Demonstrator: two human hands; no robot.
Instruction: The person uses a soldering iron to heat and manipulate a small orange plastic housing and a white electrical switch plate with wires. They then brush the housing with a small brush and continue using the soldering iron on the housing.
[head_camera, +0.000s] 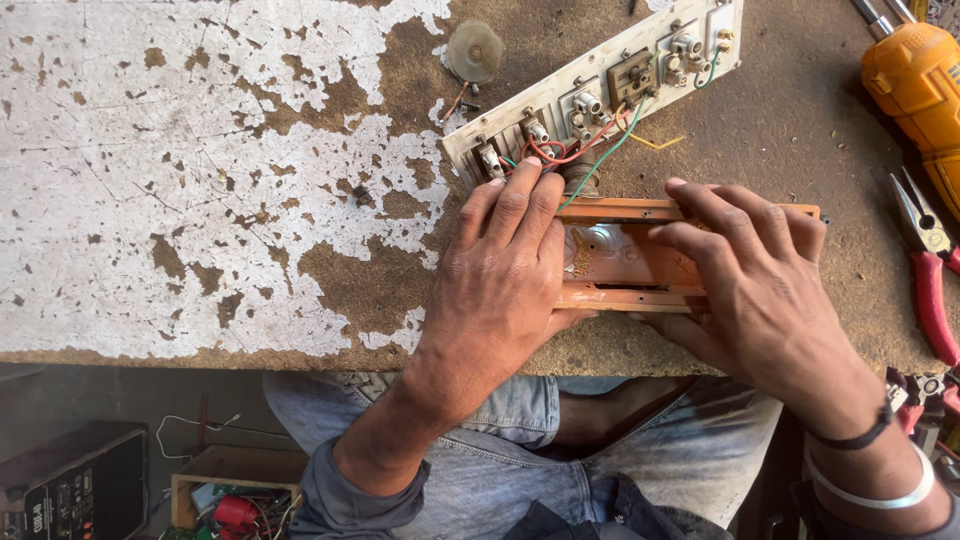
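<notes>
An open orange-brown plastic box (620, 262) lies near the table's front edge. My left hand (505, 265) covers its left end, fingers curled over the far rim. My right hand (755, 275) grips its right end, fingers over the top edge. Behind the box a white switch plate (590, 85) lies face down, showing switch and socket backs. Red, green and yellow wires (590, 150) run from the plate toward the box.
The worn table (200, 180) has peeling white paint. A round translucent disc (473, 50) lies beyond the plate. A yellow power tool (915, 85) and red-handled pliers (930, 270) lie at the right. Below the table edge stand a dark box (70, 485) and a wooden crate (235, 485).
</notes>
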